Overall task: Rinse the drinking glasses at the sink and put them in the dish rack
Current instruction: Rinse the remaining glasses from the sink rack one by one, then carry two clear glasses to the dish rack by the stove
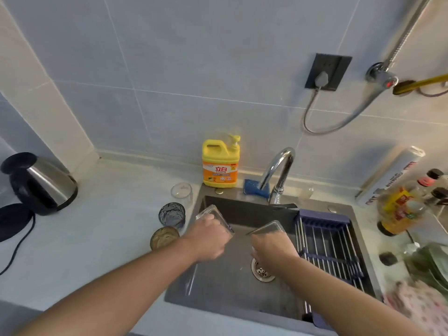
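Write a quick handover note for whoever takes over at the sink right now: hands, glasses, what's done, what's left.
Left hand grips a clear glass over the sink; right hand grips a second clear glass beside it.
On the counter, left of the sink: small clear glass, blue-grey glass, amber glass.
Dish rack holds no glasses; no water shows at the faucet.
Left: rinse every glass, rack them.

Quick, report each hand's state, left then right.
Left hand: holding a clear glass over the sink.
Right hand: holding a second clear glass over the sink.
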